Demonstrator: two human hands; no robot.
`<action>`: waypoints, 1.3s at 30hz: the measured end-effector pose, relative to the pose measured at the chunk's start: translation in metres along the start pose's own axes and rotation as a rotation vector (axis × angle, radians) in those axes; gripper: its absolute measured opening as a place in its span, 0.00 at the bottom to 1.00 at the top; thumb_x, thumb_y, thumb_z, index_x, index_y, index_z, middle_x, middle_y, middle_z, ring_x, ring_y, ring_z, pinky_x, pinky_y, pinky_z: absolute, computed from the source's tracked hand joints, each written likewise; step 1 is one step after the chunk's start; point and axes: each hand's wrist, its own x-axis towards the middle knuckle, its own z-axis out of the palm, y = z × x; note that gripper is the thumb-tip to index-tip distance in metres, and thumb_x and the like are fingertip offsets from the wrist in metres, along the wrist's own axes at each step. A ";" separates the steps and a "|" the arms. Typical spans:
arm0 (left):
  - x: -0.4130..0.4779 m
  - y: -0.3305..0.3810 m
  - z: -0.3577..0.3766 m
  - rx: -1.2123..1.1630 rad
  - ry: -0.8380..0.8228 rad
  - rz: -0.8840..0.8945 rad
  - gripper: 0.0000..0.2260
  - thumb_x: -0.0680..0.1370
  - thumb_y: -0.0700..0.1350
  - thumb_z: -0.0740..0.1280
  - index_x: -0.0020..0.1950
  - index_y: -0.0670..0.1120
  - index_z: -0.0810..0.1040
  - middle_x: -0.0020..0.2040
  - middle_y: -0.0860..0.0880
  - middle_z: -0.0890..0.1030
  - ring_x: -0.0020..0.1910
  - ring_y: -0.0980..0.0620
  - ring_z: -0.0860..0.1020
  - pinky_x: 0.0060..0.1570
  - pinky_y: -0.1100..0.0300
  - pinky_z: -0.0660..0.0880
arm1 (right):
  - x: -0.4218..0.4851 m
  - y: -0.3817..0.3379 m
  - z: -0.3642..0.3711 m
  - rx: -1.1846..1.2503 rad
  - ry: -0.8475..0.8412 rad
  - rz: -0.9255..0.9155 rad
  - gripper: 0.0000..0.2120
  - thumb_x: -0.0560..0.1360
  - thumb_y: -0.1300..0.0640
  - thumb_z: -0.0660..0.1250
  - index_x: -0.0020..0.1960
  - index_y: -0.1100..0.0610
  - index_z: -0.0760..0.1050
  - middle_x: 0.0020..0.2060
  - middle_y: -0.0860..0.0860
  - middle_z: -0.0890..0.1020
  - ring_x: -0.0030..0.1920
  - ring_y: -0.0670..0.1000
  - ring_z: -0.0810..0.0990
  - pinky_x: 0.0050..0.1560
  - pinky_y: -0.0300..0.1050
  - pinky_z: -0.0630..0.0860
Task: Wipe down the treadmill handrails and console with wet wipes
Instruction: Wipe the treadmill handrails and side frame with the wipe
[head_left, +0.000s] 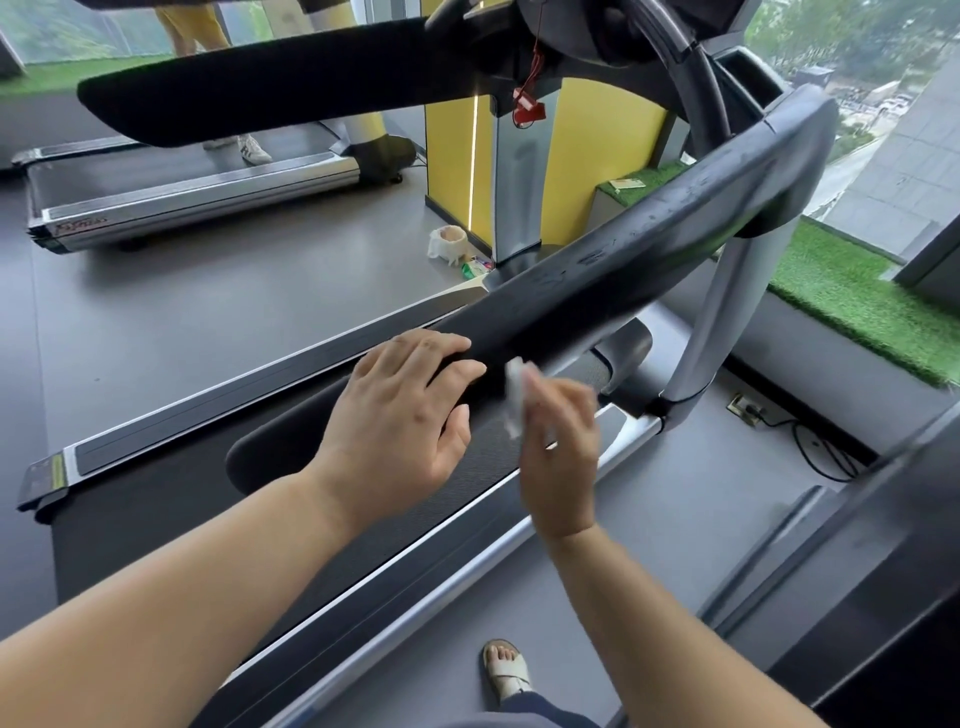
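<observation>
The near handrail (649, 249), a long, black, padded bar, slopes up from its rounded end toward the console, and wet streaks show along its upper stretch. The person stands at the outer side of it with both bare arms reaching in.

The left hand (405, 415) lies over the low part of the near handrail, fingers bent across the top and thumb on the near side, holding it. Just up the rail from it, the right hand (561, 441) pinches a small, white, crumpled wet wipe (514, 389) in its fingertips and has it against the side of the near handrail. That hand is blurred, so the finer grip cannot be made out. The two hands are close together but not touching.

Under the near handrail runs the dark ribbed treadmill belt (208, 519), with a silver side rail (415, 597) along its near edge. Beyond it is the far handrail (260, 98), a matching black bar, and a red plastic safety clip (529, 109) hangs on a cord between the two.

On the grey floor past the near handrail sit a white plastic bag (448, 244) and a small green packet (477, 266). To its outer side lies a strip of green artificial turf (852, 301) by the window. A second treadmill (192, 187) stands beyond the far handrail, with someone's legs on it.
</observation>
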 end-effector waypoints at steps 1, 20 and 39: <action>-0.002 0.000 -0.001 -0.001 0.002 0.002 0.18 0.74 0.48 0.58 0.57 0.42 0.80 0.58 0.44 0.79 0.59 0.47 0.70 0.60 0.55 0.63 | 0.013 0.008 -0.002 -0.063 0.092 0.055 0.12 0.78 0.65 0.62 0.58 0.66 0.77 0.45 0.54 0.74 0.49 0.40 0.73 0.54 0.34 0.70; -0.023 -0.008 -0.010 -0.064 -0.013 -0.026 0.18 0.75 0.47 0.57 0.58 0.42 0.79 0.60 0.45 0.78 0.61 0.49 0.69 0.63 0.58 0.60 | 0.007 -0.010 0.000 -0.102 0.167 0.083 0.14 0.77 0.67 0.61 0.61 0.66 0.76 0.48 0.48 0.75 0.47 0.45 0.72 0.54 0.34 0.69; -0.021 -0.005 -0.012 -0.173 0.012 -0.075 0.18 0.76 0.48 0.56 0.58 0.43 0.79 0.57 0.47 0.79 0.58 0.51 0.70 0.60 0.58 0.62 | 0.037 -0.034 -0.013 0.373 0.062 0.591 0.12 0.70 0.60 0.61 0.47 0.49 0.80 0.42 0.46 0.81 0.45 0.40 0.77 0.50 0.36 0.71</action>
